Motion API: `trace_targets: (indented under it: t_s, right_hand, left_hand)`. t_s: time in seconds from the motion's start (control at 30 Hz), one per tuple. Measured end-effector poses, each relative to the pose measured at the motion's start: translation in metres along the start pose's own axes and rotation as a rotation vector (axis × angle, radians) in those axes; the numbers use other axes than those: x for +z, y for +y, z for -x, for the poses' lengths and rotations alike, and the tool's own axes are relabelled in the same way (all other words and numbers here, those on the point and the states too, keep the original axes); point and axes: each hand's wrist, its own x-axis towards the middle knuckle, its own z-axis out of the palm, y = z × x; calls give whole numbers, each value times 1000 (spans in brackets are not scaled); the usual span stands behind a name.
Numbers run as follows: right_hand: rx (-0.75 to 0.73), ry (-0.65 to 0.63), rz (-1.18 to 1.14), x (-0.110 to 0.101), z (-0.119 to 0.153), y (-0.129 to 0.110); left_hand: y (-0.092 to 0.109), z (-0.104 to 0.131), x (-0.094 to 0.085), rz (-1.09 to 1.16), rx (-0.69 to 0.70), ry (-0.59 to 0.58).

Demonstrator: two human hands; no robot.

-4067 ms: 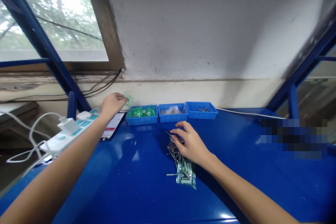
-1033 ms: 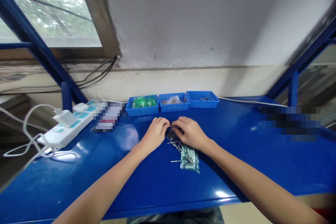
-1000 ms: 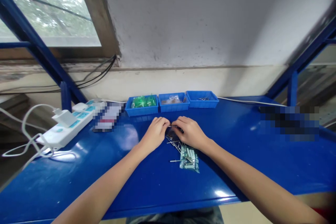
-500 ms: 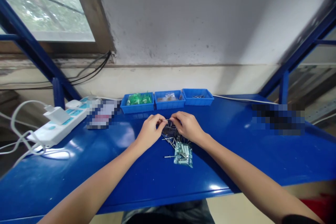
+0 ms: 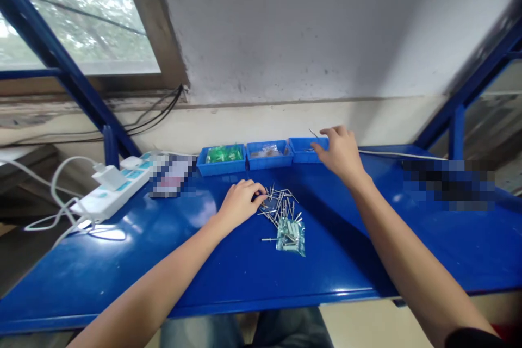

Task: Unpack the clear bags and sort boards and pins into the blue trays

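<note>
My right hand [image 5: 340, 153] is raised over the right blue bin [image 5: 299, 157], thumb and fingers apart. Just off its fingertips a single blind rivet [image 5: 313, 133] is in the air, tilted. My left hand [image 5: 242, 199] rests at the left edge of a loose pile of blind rivets [image 5: 283, 204], its thumb and forefinger pinched together; what lies between them is hidden. A clear bag of pale plugs [image 5: 291, 236] lies at the near side of the pile. One rivet [image 5: 269, 239] sticks out to the left beside the bag.
Behind the pile stand a bin with green packets [image 5: 222, 159] and a middle bin with clear bags [image 5: 269, 155]. A white power strip [image 5: 118, 187] with cables and a blurred phone-like object [image 5: 171, 176] are at left. Another blurred dark object [image 5: 448, 182] lies at right.
My hands were together over the pile with a thin piece between them. My right hand has moved up and right to the right bin and opened; my left has stayed by the pile.
</note>
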Motion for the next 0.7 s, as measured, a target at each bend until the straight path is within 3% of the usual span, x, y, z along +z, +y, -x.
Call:
trace_targets:
  t_s: [0.1,0.27,0.4,0.53,0.7]
  right_hand:
    - [10,-230,-15,5,14,0]
    - [-229,-529,-391,10,52,-52]
    - [-301,-560,-470,13,61,-81]
    - [-253,-506,-514,12,59,-80]
    - [-311,-527,-484,8,61,-78]
  left_hand:
    - [4,0,0,-7,-1,30]
    - [3,-1,-6,171,24,163]
    - [4,-1,-13,244,3,237]
    - [6,3,-15,355,62,218]
    - [4,5,-8,268,81,207]
